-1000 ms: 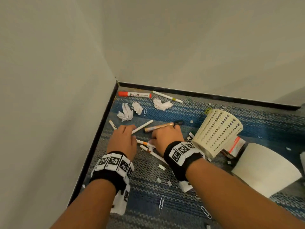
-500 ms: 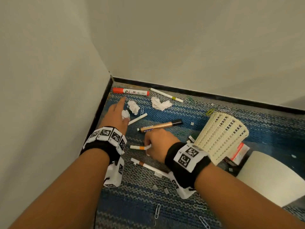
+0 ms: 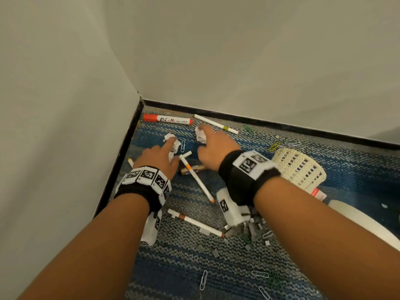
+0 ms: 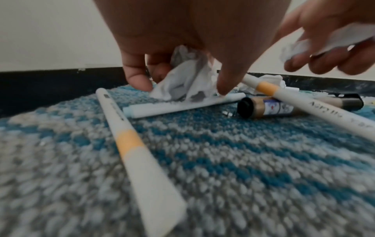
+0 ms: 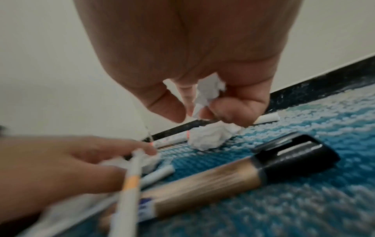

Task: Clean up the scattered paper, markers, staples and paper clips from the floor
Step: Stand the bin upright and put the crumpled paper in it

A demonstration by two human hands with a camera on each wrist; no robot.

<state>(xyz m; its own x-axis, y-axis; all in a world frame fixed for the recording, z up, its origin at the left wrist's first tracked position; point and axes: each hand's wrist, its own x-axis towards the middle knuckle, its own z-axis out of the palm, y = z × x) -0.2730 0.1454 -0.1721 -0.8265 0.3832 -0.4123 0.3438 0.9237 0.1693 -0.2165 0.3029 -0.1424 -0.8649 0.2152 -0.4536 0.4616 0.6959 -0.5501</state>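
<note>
On the blue-grey carpet, my left hand [image 3: 166,148] curls its thumb and fingers round a crumpled white paper [image 4: 186,77], low over the floor. A second paper ball [image 3: 170,137] lies just under its index fingertip. My right hand [image 3: 205,135] pinches another crumpled paper [image 5: 207,93] just above a paper ball [image 5: 211,137] on the floor. Between the hands lie a white pen with an orange band [image 3: 195,178] and a gold marker with a black cap [image 5: 202,184]. A red-capped marker [image 3: 167,120] and a green-banded white pen [image 3: 216,124] lie along the far skirting.
A cream mesh basket [image 3: 298,167] lies tipped on its side to the right, with a white bin [image 3: 357,224] beside it. A brown-banded pen [image 3: 194,223], staples [image 3: 249,228] and paper clips [image 3: 203,279] are strewn near my wrists. Walls close in on the left and far sides.
Both hands moved forward toward the corner. The right hand let go of the orange-banded pen, which now lies diagonally, and took paper; the left hand closed on a paper ball.
</note>
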